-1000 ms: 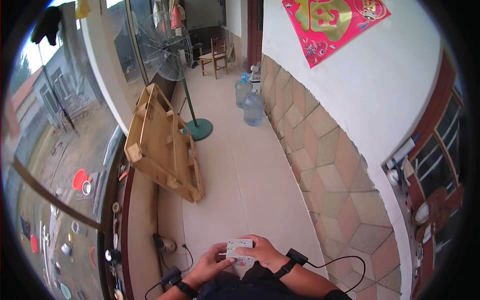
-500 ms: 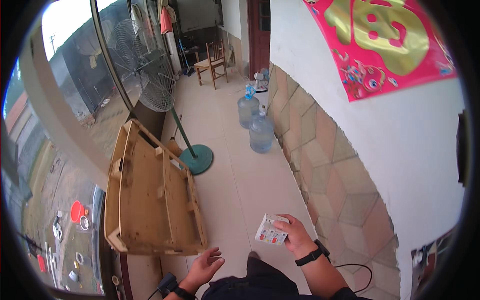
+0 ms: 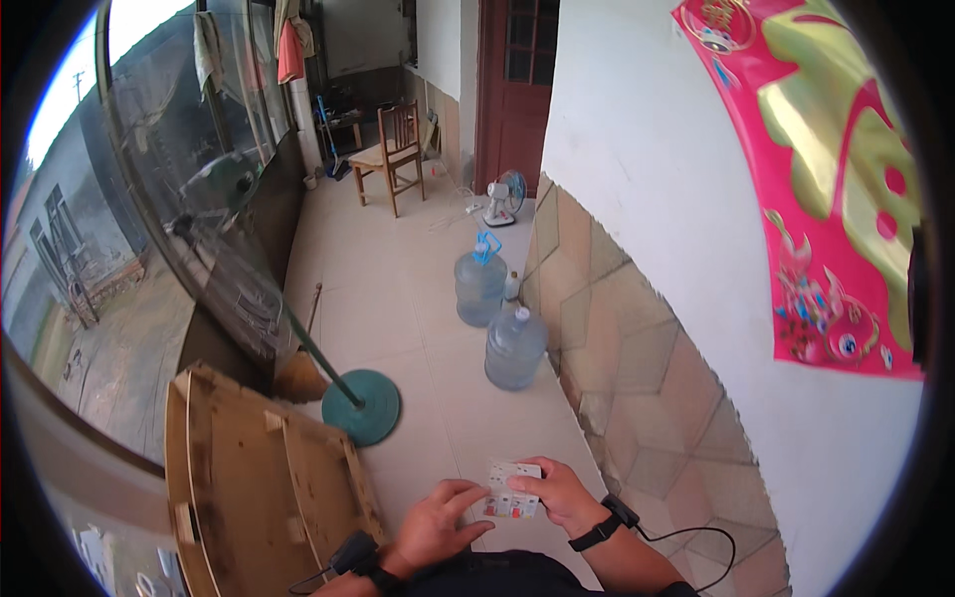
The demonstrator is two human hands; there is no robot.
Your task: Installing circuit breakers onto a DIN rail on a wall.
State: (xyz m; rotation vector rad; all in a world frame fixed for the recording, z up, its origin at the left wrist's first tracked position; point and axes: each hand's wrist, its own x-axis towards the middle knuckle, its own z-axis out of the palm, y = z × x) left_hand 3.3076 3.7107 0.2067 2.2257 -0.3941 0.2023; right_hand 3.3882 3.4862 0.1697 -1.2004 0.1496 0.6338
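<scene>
A white boxy circuit breaker (image 3: 512,502) with small red parts on its face is held in front of my body. My right hand (image 3: 559,495) grips its right side, the thumb lying over the front and the fingers partly hidden behind. My left hand (image 3: 438,522) is at the breaker's left edge, thumb and fingers apart, the fingertips at or very near its side. Whether they touch it I cannot tell. Both wrists wear dark bands with small black devices.
A wooden pallet-like frame (image 3: 254,478) leans at the left, beside a standing fan with a green base (image 3: 360,408). Two water jugs (image 3: 515,350) stand ahead near the tiled wall (image 3: 637,348). Farther off are a small fan (image 3: 504,199) and a wooden chair (image 3: 393,157).
My left hand has come right and up to the circuit breaker's left edge. The right hand has shifted slightly left and down with the breaker. The view has tilted up and turned.
</scene>
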